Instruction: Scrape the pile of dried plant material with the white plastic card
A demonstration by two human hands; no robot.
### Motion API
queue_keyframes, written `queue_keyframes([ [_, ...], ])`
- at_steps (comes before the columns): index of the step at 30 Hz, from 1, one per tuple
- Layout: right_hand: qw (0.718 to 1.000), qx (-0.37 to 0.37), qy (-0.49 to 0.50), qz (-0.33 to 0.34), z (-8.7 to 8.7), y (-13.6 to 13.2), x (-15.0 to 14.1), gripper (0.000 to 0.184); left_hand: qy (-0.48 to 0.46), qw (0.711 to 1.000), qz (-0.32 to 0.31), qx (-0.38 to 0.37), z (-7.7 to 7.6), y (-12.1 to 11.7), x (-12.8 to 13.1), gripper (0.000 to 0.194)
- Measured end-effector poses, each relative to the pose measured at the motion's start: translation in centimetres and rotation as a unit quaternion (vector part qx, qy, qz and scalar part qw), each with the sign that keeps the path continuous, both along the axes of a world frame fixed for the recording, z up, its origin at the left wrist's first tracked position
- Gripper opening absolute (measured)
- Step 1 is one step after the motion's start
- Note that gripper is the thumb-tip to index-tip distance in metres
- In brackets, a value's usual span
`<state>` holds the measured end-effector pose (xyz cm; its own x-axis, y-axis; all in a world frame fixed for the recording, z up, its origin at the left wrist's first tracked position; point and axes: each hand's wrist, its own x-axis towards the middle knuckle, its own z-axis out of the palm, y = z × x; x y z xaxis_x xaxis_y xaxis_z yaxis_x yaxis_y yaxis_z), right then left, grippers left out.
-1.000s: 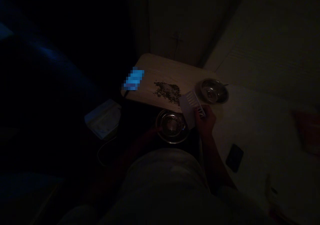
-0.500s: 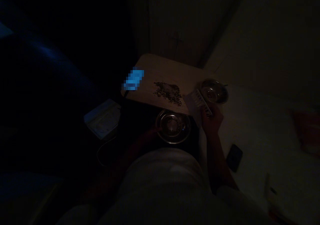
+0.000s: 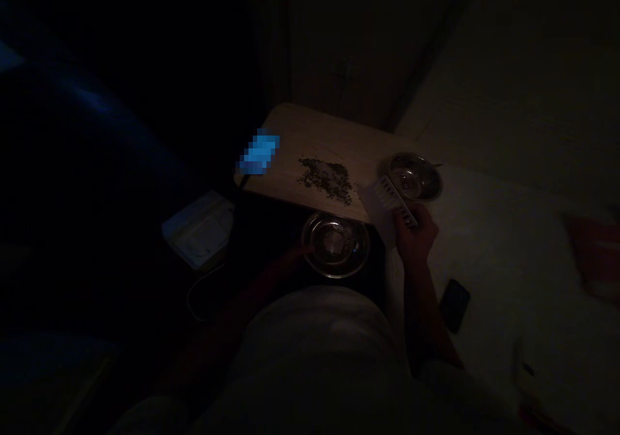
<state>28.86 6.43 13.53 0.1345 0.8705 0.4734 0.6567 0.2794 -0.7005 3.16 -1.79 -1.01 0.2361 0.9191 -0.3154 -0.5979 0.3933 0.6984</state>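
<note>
The scene is very dark. My right hand (image 3: 415,228) grips a pale, flat scraper-like tool (image 3: 380,202) with a slotted edge, its thin blade over the near right corner of the wooden board (image 3: 334,125). On that board lies a scattered pile of small dark seeds or grains (image 3: 327,180). Just below its near edge is a metal bowl (image 3: 336,268) with small bits inside. My left hand (image 3: 305,252) holds this bowl at its left rim, the thumb showing on top and the other fingers hidden. Behind the tool stands a second metal bowl (image 3: 426,186).
A glowing, pixelated screen (image 3: 260,152) lies on the board's left end. A dark phone (image 3: 454,304) rests on the pale surface (image 3: 489,248) at right, with a red item (image 3: 593,251) farther out. A pale rectangular object (image 3: 198,228) is at lower left.
My right hand and the slotted tool have shifted slightly right and toward me. The left hand, both bowls and the pile look the same.
</note>
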Motion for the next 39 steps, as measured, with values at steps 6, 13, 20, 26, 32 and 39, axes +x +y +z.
queue_keyframes([
  [6, 1.0, -0.006, -0.004, 0.007, 0.3, -0.1, 0.2, 0.019, -0.001, 1.0, 0.006, -0.005, 0.2, 0.0, 0.0, 0.074],
  [13, 0.999, -0.023, 0.006, 0.038, 0.8, -0.2, 0.6, 0.021, -0.001, 1.0, 0.005, 0.0, 0.4, 0.1, 0.1, 0.068],
  [20, 0.999, -0.028, 0.009, 0.044, 1.0, -0.2, 0.6, 0.021, -0.006, 1.0, 0.011, -0.011, -0.1, -0.1, -0.1, 0.073],
  [26, 0.998, -0.034, 0.027, 0.053, 1.1, -0.3, 0.6, 0.021, -0.002, 0.999, 0.017, -0.037, -0.2, -0.1, 0.0, 0.07],
  [32, 0.995, -0.053, 0.052, 0.062, 0.9, -0.2, 1.2, 0.024, -0.019, 1.0, 0.01, -0.015, 0.3, 0.1, 0.1, 0.069],
  [39, 0.993, -0.073, 0.081, 0.045, -0.8, 0.8, 2.3, 0.025, -0.02, 0.999, 0.018, -0.018, -0.7, 0.2, 0.0, 0.073],
])
